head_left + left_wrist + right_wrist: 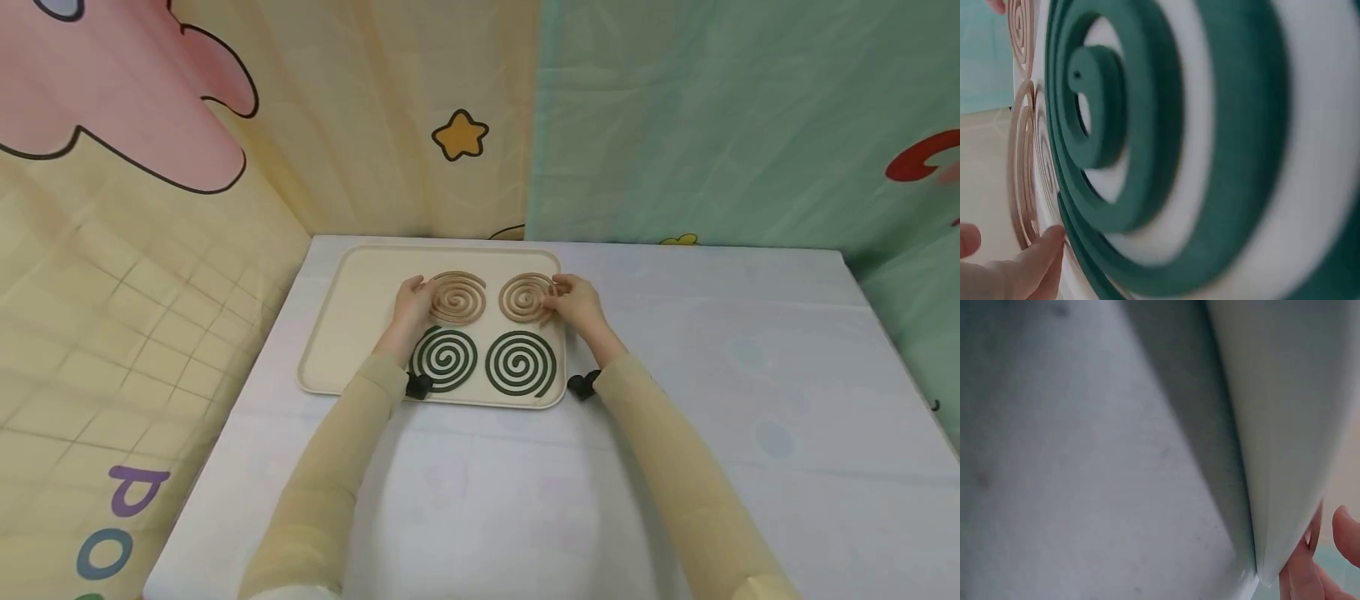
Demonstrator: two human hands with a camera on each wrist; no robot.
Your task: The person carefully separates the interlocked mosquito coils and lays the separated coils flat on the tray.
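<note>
My left hand holds the left edge of a brown mosquito coil at the tray's back. In the left wrist view this raised coil stands a little off another brown coil behind it, with the fingers at its lower edge. At the tray's right rim, my right hand pinches the right edge of a second brown coil. A thin sliver of it shows between thumb and fingers in the right wrist view. Nearer me lie two green coils, one left and one right.
The cream tray sits at the back left of a white-covered table. Its left part is bare. Printed curtains hang behind and beside the table. A black device is worn at the left wrist, another at the right.
</note>
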